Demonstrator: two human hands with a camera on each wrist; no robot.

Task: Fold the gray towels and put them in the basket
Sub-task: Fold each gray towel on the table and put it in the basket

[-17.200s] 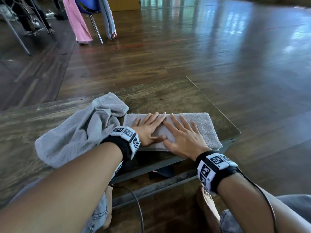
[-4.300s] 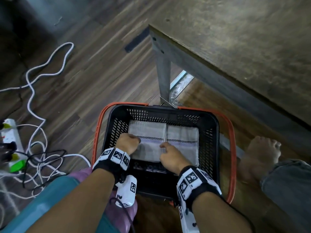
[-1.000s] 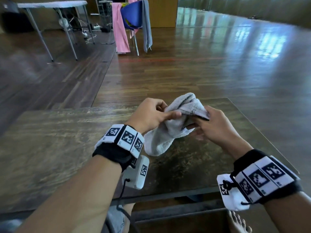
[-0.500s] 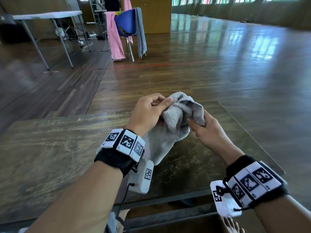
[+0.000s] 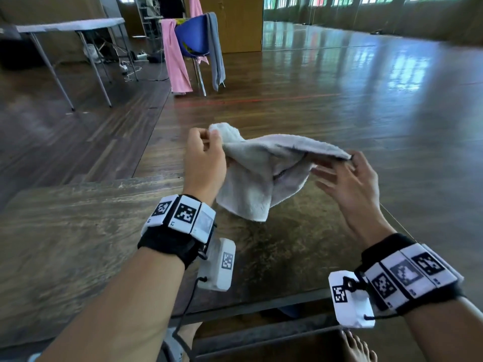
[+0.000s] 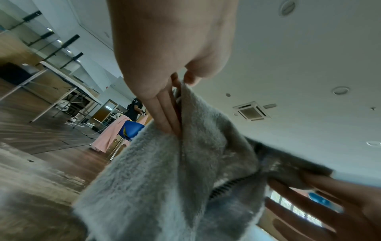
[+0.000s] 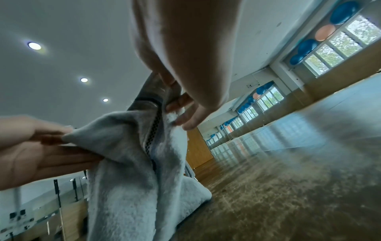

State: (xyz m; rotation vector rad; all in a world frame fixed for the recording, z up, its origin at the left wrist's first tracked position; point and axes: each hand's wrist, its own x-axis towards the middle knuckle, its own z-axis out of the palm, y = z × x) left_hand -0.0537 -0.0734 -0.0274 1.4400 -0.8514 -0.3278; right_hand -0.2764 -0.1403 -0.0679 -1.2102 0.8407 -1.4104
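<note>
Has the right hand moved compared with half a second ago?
Yes. The right hand has moved out to the right, toward the table's right edge, stretching the gray towel away from the left hand.

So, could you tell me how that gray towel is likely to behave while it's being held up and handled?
Probably floppy: the gray towel sags and bunches between the left hand and right hand. Likely light, since pinches at its edges keep it up. Its fluffy pile suggests it won't slip easily. Its lower end droops onto the table and would probably drag.
</note>
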